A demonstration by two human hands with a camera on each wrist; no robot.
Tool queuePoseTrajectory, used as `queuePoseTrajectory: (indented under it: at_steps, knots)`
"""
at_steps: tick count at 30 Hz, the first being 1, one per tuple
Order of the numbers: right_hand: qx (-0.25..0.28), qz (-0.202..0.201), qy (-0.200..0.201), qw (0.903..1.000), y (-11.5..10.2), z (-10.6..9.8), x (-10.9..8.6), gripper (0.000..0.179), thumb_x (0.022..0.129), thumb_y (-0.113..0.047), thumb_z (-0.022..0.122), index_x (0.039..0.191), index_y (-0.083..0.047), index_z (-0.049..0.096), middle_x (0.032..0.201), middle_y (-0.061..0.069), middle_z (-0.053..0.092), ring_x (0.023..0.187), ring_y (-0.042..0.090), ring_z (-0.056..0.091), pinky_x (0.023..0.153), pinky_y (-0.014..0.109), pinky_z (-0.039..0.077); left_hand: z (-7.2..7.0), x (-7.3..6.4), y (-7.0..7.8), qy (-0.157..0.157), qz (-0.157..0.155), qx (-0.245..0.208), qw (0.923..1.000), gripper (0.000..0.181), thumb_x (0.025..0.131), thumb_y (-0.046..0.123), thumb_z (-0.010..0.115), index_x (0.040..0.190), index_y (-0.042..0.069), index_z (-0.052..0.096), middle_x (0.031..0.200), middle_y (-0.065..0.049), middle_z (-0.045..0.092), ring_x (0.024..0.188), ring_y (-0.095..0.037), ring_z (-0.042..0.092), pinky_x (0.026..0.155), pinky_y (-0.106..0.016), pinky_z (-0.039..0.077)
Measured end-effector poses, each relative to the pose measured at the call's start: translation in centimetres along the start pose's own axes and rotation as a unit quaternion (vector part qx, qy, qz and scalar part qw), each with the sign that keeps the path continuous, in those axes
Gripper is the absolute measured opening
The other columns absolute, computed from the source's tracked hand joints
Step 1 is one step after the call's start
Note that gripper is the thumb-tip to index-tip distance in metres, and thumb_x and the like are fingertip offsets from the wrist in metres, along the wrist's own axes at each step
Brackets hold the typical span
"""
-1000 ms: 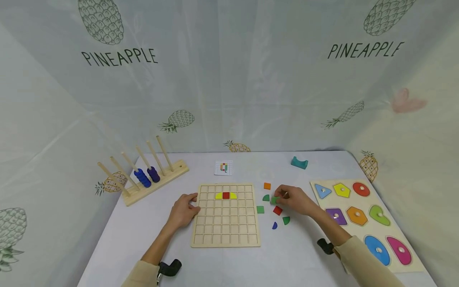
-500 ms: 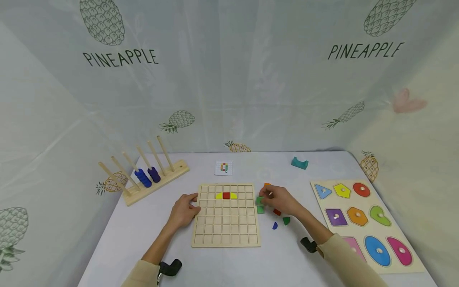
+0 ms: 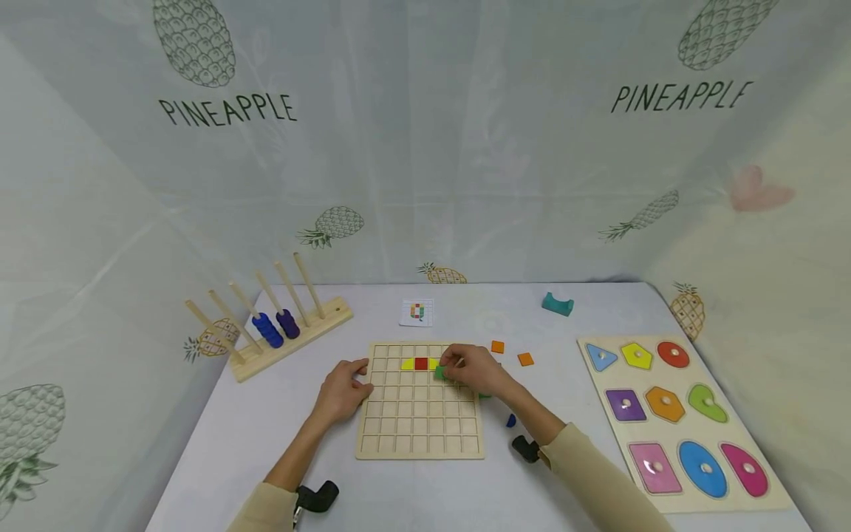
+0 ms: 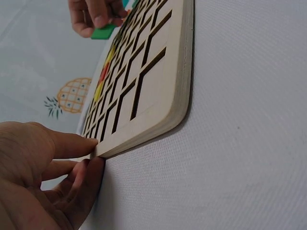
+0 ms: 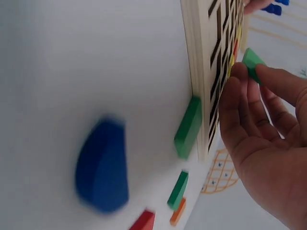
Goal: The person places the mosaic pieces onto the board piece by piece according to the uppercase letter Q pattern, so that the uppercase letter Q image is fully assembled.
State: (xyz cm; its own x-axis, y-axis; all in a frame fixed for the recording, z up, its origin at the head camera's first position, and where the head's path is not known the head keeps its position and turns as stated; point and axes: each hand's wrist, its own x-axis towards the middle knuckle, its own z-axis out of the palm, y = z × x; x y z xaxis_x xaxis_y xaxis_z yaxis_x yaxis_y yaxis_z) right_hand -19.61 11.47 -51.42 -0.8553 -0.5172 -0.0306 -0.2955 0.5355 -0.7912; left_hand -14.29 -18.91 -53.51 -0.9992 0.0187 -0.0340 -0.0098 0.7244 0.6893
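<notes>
A wooden grid board point(image 3: 419, 425) lies at the middle of the table. Along its upper rows sit a red square tile point(image 3: 422, 363) and yellow rounded tiles point(image 3: 408, 364), one on each side of the red. My left hand point(image 3: 340, 391) grips the board's left edge, thumb and fingers meeting the rim in the left wrist view. Between the thumb and fingers of my right hand point(image 3: 477, 369) is a green square tile point(image 3: 439, 373), tilted close over the board just below the right yellow tile, which the fingers partly cover.
Right of the board lie loose tiles: orange ones point(image 3: 526, 359), a blue half-round point(image 5: 103, 167), green ones point(image 5: 189, 127) and a red one point(image 5: 144, 221). Behind stands a pattern card point(image 3: 417, 312). A peg abacus point(image 3: 312, 329) is left; a knobbed shape puzzle point(image 3: 598, 428) and teal block point(image 3: 557, 304) are right.
My right hand has carried the green tile leftward from the loose pieces to above the board. Orange tiles at the right are uncovered. My left hand stays at the board's edge.
</notes>
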Motion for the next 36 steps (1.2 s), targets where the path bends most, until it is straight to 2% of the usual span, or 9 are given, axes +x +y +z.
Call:
queuePoseTrajectory:
  at_steps: [10, 22, 29, 36]
  knots:
    - [-0.042, 0.005, 0.009, 0.9991, -0.4, 1.6, 0.7, 0.005, 0.092, -0.013, 0.071, 0.097, -0.012, 0.069, 0.085, -0.007, 0.064, 0.081, 0.012, 0.059, 0.076, 0.033, 0.049, -0.1, -0.1, 0.4, 0.0, -0.001, -0.003, 1.0, 0.056, 0.084, 0.011, 0.077, 0.136, -0.002, 0.06, 0.111, -0.009, 0.064, 0.081, -0.013, 0.066, 0.071, -0.034, 0.05]
    - [-0.067, 0.02, 0.009, 0.9975, -0.6, 1.8, 0.7, 0.004, 0.092, -0.014, 0.072, 0.096, -0.013, 0.072, 0.084, -0.006, 0.061, 0.077, 0.013, 0.054, 0.072, 0.032, 0.046, -0.1, -0.1, 0.4, 0.0, 0.0, -0.002, 1.0, 0.055, 0.085, 0.011, 0.076, 0.136, -0.002, 0.06, 0.111, -0.008, 0.065, 0.081, -0.011, 0.064, 0.07, -0.033, 0.049]
    - [-0.085, 0.025, 0.016, 0.9959, -0.8, 1.8, 0.7, 0.006, 0.093, -0.013, 0.071, 0.097, -0.012, 0.075, 0.091, -0.004, 0.063, 0.08, 0.012, 0.055, 0.074, 0.032, 0.048, -0.1, 0.0, 0.4, -0.001, -0.005, -0.002, 1.0, 0.056, 0.085, 0.012, 0.077, 0.136, -0.001, 0.06, 0.112, -0.008, 0.064, 0.08, -0.011, 0.064, 0.07, -0.033, 0.048]
    - [-0.089, 0.012, 0.017, 0.9959, -0.8, 1.9, 0.7, 0.006, 0.092, -0.011, 0.07, 0.096, -0.011, 0.074, 0.088, -0.004, 0.064, 0.079, 0.012, 0.055, 0.073, 0.031, 0.049, 0.0, 0.1, 0.1, -0.003, -0.004, -0.001, 1.0, 0.056, 0.085, 0.011, 0.076, 0.137, -0.001, 0.059, 0.112, -0.009, 0.064, 0.08, -0.01, 0.064, 0.069, -0.032, 0.048]
